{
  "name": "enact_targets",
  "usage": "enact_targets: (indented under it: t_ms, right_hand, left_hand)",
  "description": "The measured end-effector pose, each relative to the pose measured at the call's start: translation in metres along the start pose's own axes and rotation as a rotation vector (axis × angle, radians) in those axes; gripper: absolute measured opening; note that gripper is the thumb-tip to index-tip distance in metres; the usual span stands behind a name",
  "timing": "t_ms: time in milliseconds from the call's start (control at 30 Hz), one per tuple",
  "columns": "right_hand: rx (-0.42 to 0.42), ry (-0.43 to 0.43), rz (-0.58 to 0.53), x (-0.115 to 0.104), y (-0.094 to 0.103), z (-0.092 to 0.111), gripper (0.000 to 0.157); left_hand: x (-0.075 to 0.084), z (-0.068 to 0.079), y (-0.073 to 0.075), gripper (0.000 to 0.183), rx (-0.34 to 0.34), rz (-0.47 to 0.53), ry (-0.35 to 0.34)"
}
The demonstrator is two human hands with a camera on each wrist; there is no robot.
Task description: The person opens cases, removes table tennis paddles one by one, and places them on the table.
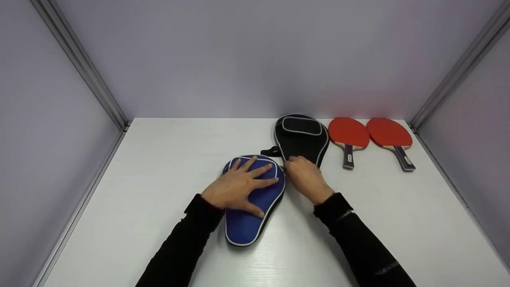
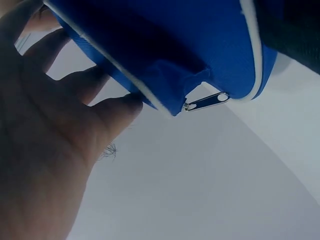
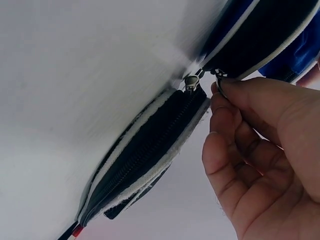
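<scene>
Blue case [image 1: 261, 196] lies directly under your left hand [image 1: 239, 185], spread flat presumably to brace it against tugging, black case [image 1: 299, 144] just beyond your right hand [image 1: 306, 176], which pinches a metal zipper pull [image 3: 220, 87] at the blue case's adjacent edge, likely for fine control.

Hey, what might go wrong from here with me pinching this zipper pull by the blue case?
The zipper pull is small and could slip from the right hand. The blue case may slide or twist if the left hand, spread on top, presses too lightly. The black case lies very close, so the right hand might nudge it.
</scene>
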State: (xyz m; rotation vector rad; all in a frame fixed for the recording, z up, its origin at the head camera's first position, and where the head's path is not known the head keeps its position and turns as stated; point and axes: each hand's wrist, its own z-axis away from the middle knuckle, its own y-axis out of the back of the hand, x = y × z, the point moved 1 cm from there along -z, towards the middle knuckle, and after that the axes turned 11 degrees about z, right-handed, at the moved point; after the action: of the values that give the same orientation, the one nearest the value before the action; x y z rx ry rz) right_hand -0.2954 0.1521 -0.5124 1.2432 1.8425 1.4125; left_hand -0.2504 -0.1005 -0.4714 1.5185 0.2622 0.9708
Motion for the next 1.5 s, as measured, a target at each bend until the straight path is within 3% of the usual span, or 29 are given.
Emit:
enact_targets:
  t_ms: [500,800,1167,1500]
  right_hand:
    - [-0.09,-0.013,-0.054,-0.001,0.0,-0.001,0.006]
    - [-0.082,0.018,-0.1,-0.009,0.007,-0.001,0.004]
    - [-0.09,0.05,-0.101,-0.019,0.008,0.0,0.007]
    - [-0.036,0.123,-0.078,-0.03,0.01,0.003,0.011]
  left_hand:
    - [-0.006,-0.003,-0.003,0.102,0.021,-0.041,0.068]
    - [-0.016,-0.003,-0.001,0.104,0.055,-0.006,0.148]
    - [-0.023,-0.004,0.001,0.104,0.079,-0.032,0.224]
    - [-0.029,-0.002,0.002,0.099,0.122,-0.024,0.264]
